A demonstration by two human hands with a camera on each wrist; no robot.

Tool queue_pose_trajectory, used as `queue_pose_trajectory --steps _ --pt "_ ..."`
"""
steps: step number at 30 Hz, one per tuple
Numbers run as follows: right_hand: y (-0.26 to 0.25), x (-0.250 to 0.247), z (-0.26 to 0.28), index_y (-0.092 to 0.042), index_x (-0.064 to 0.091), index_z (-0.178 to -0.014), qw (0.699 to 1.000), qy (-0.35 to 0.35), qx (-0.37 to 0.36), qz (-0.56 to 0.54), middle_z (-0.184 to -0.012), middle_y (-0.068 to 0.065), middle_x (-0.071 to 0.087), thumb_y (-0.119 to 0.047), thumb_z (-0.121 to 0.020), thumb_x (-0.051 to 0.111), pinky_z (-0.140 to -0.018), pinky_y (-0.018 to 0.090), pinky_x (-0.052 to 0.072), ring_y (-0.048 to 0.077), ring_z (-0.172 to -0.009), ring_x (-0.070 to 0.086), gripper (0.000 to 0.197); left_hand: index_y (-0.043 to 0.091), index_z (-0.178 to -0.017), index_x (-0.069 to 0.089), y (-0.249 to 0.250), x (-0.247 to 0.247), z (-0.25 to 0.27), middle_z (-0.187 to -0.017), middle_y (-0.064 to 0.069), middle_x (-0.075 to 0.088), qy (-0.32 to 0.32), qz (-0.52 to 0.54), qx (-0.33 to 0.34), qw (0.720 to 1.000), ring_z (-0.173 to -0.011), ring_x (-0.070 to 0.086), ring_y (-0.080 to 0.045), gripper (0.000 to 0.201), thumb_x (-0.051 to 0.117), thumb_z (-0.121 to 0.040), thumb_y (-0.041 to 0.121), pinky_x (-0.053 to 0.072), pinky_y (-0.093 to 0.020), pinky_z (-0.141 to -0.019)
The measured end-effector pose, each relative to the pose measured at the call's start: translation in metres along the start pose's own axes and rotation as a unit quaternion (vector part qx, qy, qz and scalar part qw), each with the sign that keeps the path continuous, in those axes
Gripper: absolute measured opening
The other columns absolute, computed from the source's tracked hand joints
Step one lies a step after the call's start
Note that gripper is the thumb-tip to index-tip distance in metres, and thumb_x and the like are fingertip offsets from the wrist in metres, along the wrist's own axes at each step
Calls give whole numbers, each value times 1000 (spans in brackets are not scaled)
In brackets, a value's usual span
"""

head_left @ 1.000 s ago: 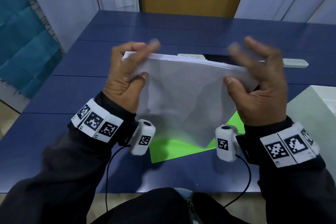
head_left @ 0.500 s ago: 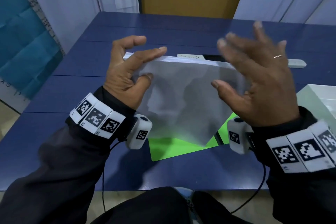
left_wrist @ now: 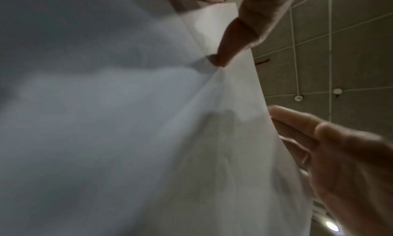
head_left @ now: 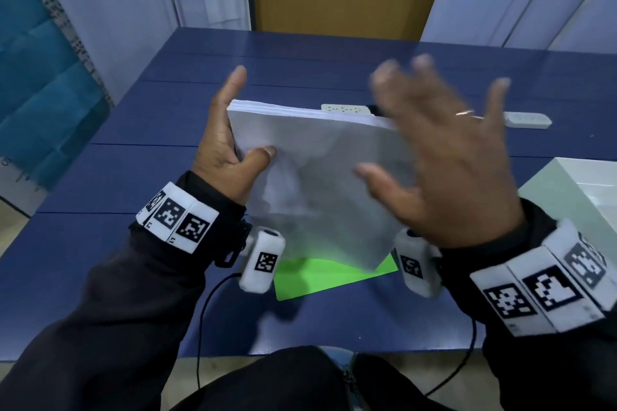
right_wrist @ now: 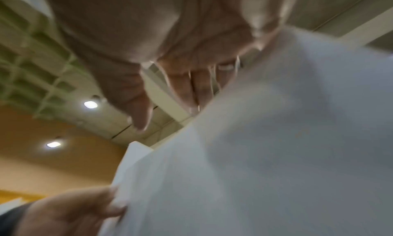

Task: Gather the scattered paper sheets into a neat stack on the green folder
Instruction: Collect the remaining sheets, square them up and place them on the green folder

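Note:
A stack of white paper sheets (head_left: 317,177) stands tilted on its lower edge over the green folder (head_left: 320,277), which lies on the blue table. My left hand (head_left: 240,143) grips the stack's left edge, thumb pressed on the front face and fingers behind it. The left wrist view shows that thumb (left_wrist: 225,54) denting the paper (left_wrist: 127,121). My right hand (head_left: 434,143) is blurred, its fingers spread and straight at the stack's right side. It holds nothing. In the right wrist view its palm and fingers (right_wrist: 191,88) hover beside the paper (right_wrist: 276,155).
Two white power strips (head_left: 344,108) (head_left: 527,120) lie behind the stack. A white box (head_left: 567,190) stands at the right edge of the table. A teal chair (head_left: 43,93) stands to the left. The table's front edge (head_left: 300,349) is near my body.
My right hand let go of the stack's right edge and spread open. My left hand moved from the top corner to the left edge, thumb on the front. The sheets look squarer.

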State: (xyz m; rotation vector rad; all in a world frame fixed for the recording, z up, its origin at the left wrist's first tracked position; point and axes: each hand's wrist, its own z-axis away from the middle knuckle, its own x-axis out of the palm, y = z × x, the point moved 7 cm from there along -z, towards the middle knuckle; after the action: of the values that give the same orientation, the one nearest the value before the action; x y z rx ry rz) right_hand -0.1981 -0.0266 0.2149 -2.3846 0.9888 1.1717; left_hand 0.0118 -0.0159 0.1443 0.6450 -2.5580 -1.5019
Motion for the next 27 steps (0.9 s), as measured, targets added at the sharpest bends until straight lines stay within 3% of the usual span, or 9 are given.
queue_pose_trajectory --steps 3,5,6,9,11,15,18,23,27 --pt "59 5 19 -11 21 -148 971 57 147 -181 -151 1 30 -62 -65 63 -115 52 21 9 -140 30 106 25 -132 34 -12 1 0 -118 16 53 1 66 -40 997 -98 55 4 73 58 -63 18 45 -17 -86" --pt "81 37 39 -8 32 -144 884 26 239 -401 -136 3 50 -59 -54 73 -104 15 36 -14 -118 45 111 24 -124 44 -26 4 2 -103 15 60 3 102 -83 991 -88 58 5 68 60 -59 9 47 -14 -79" --pt "80 59 48 -10 49 -134 826 -2 271 -494 -120 -3 62 -56 -49 77 -90 8 41 -17 -102 53 100 22 -116 49 -35 7 4 -93 16 65 12 125 -116 985 -82 60 4 64 60 -55 5 49 -15 -75" --pt "67 115 71 -26 76 -81 701 12 344 -625 -75 -14 73 -19 -51 82 -68 15 51 -2 -72 66 32 14 -92 54 -59 14 11 -67 14 69 43 166 -195 966 -66 64 -2 52 63 -41 4 53 -20 -67" --pt "70 128 77 -15 73 -75 663 51 394 -634 -68 -11 72 -1 -59 62 -63 19 52 4 -64 65 23 11 -90 55 -67 15 14 -64 11 69 50 187 -224 955 -64 64 -6 49 58 -43 -2 54 -23 -65" --pt "78 135 70 -10 61 -76 664 68 411 -622 -61 -10 67 1 -56 50 -60 18 48 7 -58 61 25 7 -78 57 -74 20 19 -63 1 66 75 225 -268 934 -65 63 -18 38 50 -43 -7 51 -33 -72" --pt "80 122 61 -11 59 -74 692 97 385 -603 -56 -14 65 8 -60 52 -57 14 46 2 -54 58 25 4 -85 61 -66 23 18 -89 -17 61 76 258 -269 925 -90 58 -34 49 54 -36 -4 46 -49 -90" --pt "91 118 60 -11 55 -71 686 111 391 -604 -54 -14 61 2 -54 43 -54 14 42 2 -53 53 24 19 -77 71 -57 15 11 -70 6 71 71 261 -245 931 -71 67 -13 48 38 -59 -11 54 -26 -69" --pt "81 125 59 -15 65 -57 692 94 410 -587 -50 -13 60 0 -51 48 -51 14 42 3 -48 53 24 16 -92 64 -58 23 18 -66 4 71 134 270 -265 916 -70 66 -13 55 29 -72 -22 53 -27 -80"
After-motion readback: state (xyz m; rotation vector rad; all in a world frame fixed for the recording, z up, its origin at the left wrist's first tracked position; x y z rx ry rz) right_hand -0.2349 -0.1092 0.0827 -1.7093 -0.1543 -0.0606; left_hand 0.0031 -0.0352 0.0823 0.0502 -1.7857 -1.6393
